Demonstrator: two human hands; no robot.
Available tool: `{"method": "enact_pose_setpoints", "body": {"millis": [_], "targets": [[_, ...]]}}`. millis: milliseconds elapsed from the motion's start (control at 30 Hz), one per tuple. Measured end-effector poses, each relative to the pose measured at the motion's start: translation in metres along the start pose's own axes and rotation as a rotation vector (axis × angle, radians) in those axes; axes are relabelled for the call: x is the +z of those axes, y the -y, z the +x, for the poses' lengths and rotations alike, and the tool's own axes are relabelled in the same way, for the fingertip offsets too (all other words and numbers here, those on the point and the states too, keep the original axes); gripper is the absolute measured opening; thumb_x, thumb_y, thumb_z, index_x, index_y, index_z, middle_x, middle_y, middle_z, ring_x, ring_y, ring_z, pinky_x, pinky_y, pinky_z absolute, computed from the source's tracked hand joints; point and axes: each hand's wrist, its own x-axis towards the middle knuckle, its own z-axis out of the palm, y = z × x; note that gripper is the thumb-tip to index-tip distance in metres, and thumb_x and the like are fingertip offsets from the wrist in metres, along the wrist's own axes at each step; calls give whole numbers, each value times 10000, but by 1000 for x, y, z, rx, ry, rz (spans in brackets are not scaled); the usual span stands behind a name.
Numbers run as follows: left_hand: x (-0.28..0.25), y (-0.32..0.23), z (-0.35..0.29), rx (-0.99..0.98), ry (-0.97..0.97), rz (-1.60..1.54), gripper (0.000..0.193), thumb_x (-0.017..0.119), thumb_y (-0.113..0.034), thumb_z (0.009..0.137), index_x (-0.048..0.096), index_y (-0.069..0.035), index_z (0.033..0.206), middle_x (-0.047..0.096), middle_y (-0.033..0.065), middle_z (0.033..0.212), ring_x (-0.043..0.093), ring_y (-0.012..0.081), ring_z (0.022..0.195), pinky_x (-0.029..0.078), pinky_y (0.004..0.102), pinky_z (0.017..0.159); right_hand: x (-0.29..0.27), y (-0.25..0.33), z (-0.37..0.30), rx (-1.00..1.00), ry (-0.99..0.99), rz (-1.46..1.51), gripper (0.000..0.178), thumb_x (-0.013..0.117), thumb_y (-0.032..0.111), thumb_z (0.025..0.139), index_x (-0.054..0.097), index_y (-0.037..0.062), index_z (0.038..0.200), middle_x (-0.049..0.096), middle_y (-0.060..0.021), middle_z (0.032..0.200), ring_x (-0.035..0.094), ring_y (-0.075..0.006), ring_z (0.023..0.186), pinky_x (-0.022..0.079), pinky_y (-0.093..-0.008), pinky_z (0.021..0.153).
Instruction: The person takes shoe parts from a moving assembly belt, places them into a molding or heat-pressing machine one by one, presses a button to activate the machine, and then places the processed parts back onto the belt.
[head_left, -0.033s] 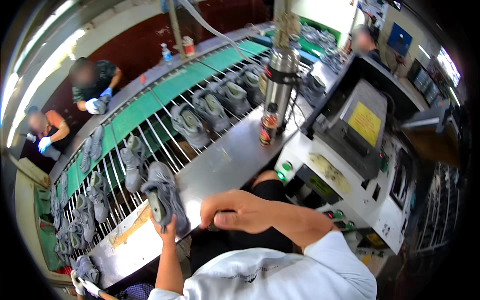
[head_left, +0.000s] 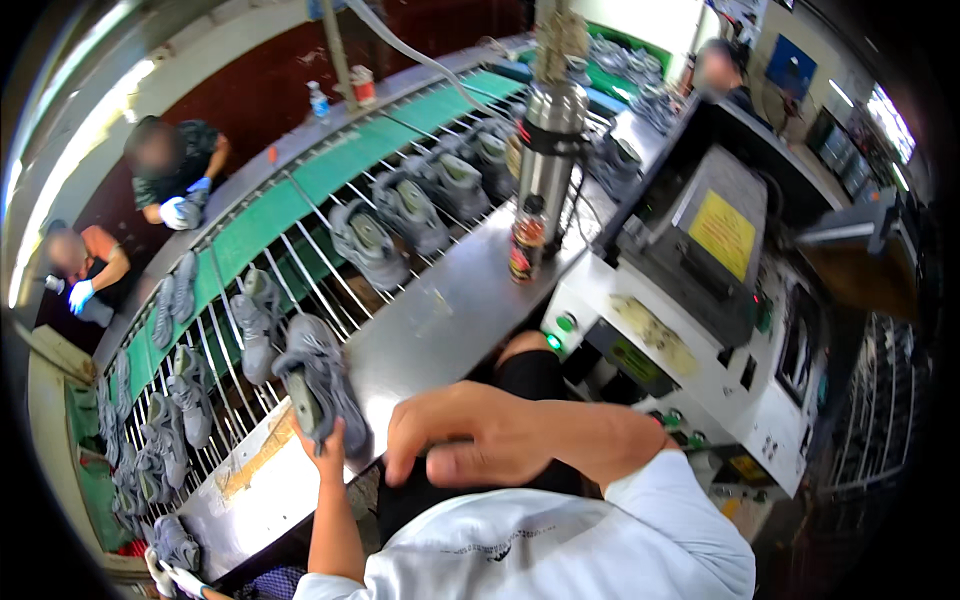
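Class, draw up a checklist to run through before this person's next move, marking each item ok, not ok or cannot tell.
1. Left hand grips the grey shoe: ok.
2. Right hand is off that shoe: ok, a gap shows between them.
3. Right hand is empty: cannot tell, the palm is turned away.
4. Shoe rests on the metal bench: cannot tell, its underside is hidden.
5. Dark-capped bottle stands upright: ok.
6. Green lamp on the white machine is lit: ok.
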Motion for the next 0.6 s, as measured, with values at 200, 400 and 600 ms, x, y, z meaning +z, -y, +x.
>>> {"method": "enact_pose_setpoints", "body": {"millis": [200, 400, 600], "targets": [[50, 26, 100, -144, -80, -110, 716, 784, -191, 713, 428, 37, 1291, 560, 154, 1190, 550, 255, 1069, 411, 342, 951, 70, 55, 36, -715, -124, 202, 291, 614, 340, 873, 627, 50, 878, 560, -64, 704, 560, -242, 583, 425, -322, 490], [101, 38, 158, -190, -230, 110, 813, 792, -269, 714, 382, 51, 1338, 544, 199, 1239, 550, 275, 1108, 411, 350, 964, 67, 52, 55, -670, -156, 538, 103, 596, 115, 806, 605, 17, 777, 518, -55, 629, 516, -219, 533, 403, -310, 495], [111, 84, 184, -102, -193, 99, 881, 811, -322, 694, 360, 12, 1373, 534, 212, 1276, 529, 301, 1169, 385, 370, 1004, 52, 46, 66, -612, -245, 678, 30, 596, 41, 696, 578, 18, 691, 494, -37, 583, 500, -199, 521, 385, -290, 499]]}}
